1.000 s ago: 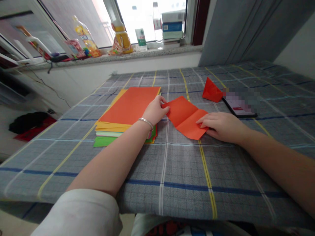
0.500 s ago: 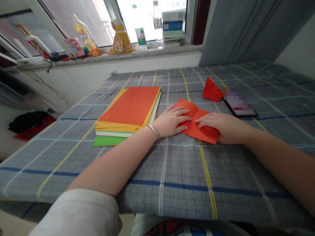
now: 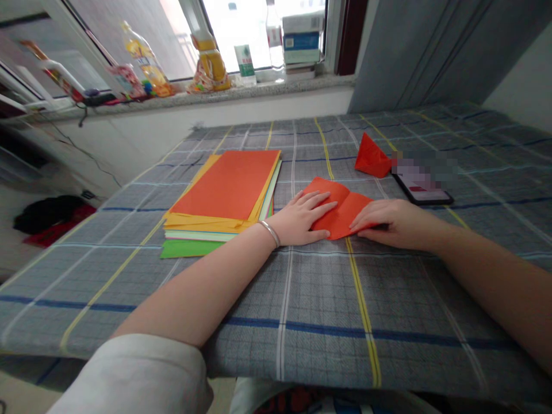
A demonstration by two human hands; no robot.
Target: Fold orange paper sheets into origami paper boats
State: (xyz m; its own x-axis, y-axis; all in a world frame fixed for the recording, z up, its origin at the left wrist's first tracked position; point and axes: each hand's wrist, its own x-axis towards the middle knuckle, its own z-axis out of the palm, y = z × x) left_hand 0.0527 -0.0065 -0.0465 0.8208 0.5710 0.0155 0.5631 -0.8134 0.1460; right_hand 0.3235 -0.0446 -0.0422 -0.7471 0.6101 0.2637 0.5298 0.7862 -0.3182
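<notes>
A creased orange-red sheet of paper [image 3: 338, 208] lies on the checked tablecloth between my hands. My left hand [image 3: 302, 219] rests flat on its left part, fingers spread, with a silver bangle at the wrist. At the paper's right edge, my right hand [image 3: 382, 223] pinches the near corner, which is bent up and partly hidden by the fingers. Beyond it stands a folded red paper shape [image 3: 371, 158] with a pointed top. Left of my left hand is a stack of coloured paper [image 3: 230, 184], orange on top, with yellow, white and green below.
A phone [image 3: 420, 187] lies right of the folded shape, its screen partly blurred. The grey checked tablecloth [image 3: 310, 299] covers the table. Along the windowsill [image 3: 259, 89] stand several bottles, a tube and stacked boxes [image 3: 302, 40]. A grey curtain [image 3: 414, 52] hangs at the back right.
My right hand has gone from lying on the paper to pinching its near right corner, which is now folded inward. My left hand stays on the paper, nearly still.
</notes>
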